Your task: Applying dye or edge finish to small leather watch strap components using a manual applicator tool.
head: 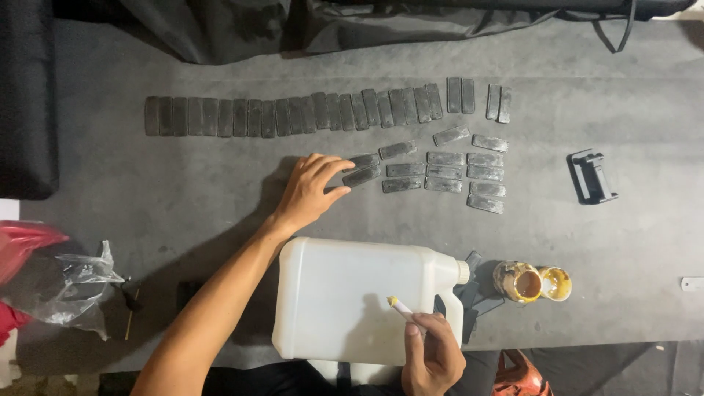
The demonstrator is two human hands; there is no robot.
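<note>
Nearest to us, at six o'clock, our right hand [433, 352] pinches a thin white stick [402, 307] with a yellow-smeared tip between thumb and fingertips, the stick slanting up toward eleven o'clock over a large white plastic jug [345, 293]. That jug lies flat on its side on the grey table [147, 191], its long axis running nine to three and its capped neck pointing toward three o'clock. Just past the neck sit a small glue-stained tin [516, 281] and its yellow-coated lid [555, 284], touching each other. Our left hand [312, 189] reaches out toward twelve o'clock, fingers loosely spread, the fingertips resting on one dark flat strip [361, 175] at the left end of a loose cluster [440, 170] of such strips. This strip is a short, dull grey-black rectangle, its long axis tilted from eight toward two o'clock. Beyond it a long row of strips [293, 114] stands side by side. A black clamp [592, 177] lies at three o'clock, and crumpled clear plastic [77, 282] at nine.
</note>
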